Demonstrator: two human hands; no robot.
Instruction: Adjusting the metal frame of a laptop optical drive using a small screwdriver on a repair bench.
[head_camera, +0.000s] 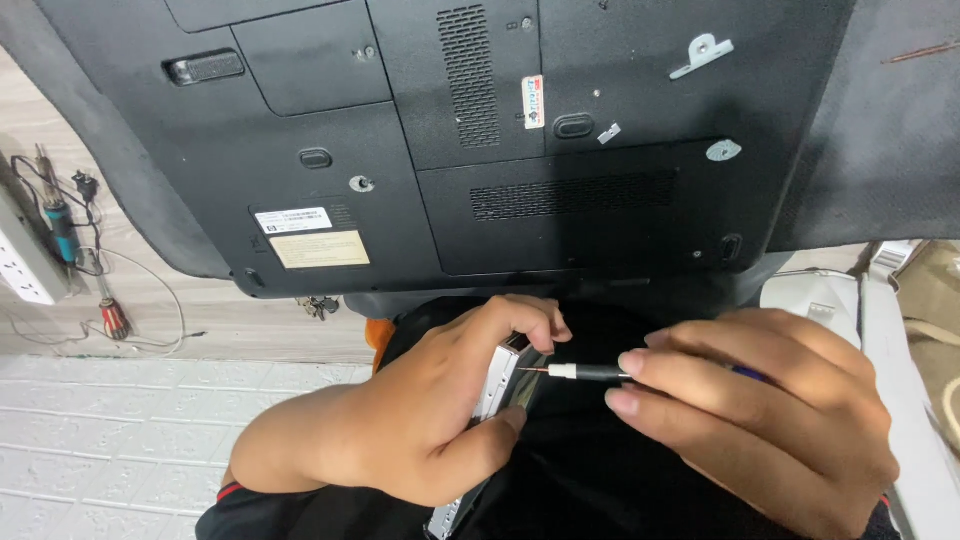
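A slim silver drive (492, 385) is being clamped edge-on in the left hand (420, 410), just below the upturned black laptop (450, 140). A small screwdriver (585, 372) is being pinched tightly by the right hand (770, 420), its tip being pressed against the drive's edge.

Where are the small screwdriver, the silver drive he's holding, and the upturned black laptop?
Small black-handled screwdriver (590, 373), head view, on its shaft.
Flat silver metal drive (493, 385), head view, on its edge.
Upturned black laptop (400, 200), head view, on its base panel.
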